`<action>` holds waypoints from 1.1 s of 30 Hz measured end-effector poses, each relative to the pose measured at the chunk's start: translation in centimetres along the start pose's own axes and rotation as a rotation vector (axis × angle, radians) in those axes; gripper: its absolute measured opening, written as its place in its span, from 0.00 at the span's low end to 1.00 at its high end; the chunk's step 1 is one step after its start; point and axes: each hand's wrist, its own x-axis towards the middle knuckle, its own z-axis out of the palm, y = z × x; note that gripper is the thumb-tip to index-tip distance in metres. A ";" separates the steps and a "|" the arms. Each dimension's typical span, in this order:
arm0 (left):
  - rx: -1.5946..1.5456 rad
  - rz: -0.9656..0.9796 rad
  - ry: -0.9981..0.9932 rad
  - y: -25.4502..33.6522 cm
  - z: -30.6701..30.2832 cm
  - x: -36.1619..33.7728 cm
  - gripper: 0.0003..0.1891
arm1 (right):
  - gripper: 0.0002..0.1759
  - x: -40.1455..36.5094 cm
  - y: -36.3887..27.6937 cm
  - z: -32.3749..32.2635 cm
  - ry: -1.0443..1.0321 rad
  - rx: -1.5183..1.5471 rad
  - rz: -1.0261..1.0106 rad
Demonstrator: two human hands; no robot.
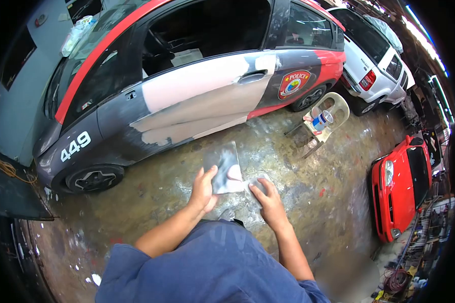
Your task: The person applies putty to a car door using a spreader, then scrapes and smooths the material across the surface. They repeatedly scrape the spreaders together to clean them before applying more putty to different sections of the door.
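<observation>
My left hand (203, 189) grips the left edge of a flat, smeared mixing plate (222, 159), thumb on top. A lump of pale pink putty (234, 172) lies near the plate's right edge. In my right hand (272, 204) is a thin, greyish putty spreader (260, 180), its edge close beside the plate's lower right corner. Beyond both hands stands a dark grey and red police car (187, 121). Its door carries broad patches of pale pink and tan filler (207, 108), below an open window.
A beige plastic chair (343, 108) beyond the hands, to the right, bears a blue and white can (322, 121). A white pickup (374, 68) is parked behind it. On the right is a red car (402, 189); a coiled hose (395, 279) lies at lower right.
</observation>
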 end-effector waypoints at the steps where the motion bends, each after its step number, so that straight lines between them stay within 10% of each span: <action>1: -0.003 0.134 -0.073 -0.2 0.8 0.4 0.17 | 0.38 -0.3 2.1 -0.4 0.013 0.022 0.048; 4: 0.374 0.618 -0.131 -1.2 3.4 1.9 0.16 | 0.37 1.1 4.8 -3.2 0.165 -0.020 0.066; 15: 0.918 0.713 -0.133 -1.1 10.8 4.9 0.18 | 0.32 8.6 4.5 -5.0 0.169 -0.014 -0.209; 19: 0.816 0.917 -0.111 1.9 11.4 8.0 0.18 | 0.35 8.8 8.7 0.4 -0.058 0.477 -0.011; 22: 0.629 0.970 -0.111 5.7 12.1 11.5 0.17 | 0.36 10.5 10.8 3.0 0.314 1.561 0.811; 29: 0.402 0.168 0.118 -2.6 -8.0 27.6 0.26 | 0.30 19.2 18.1 4.7 0.370 1.889 0.744; 33: 0.036 -0.494 0.401 -15.0 -26.5 27.6 0.27 | 0.32 29.7 22.7 8.3 0.228 0.781 0.410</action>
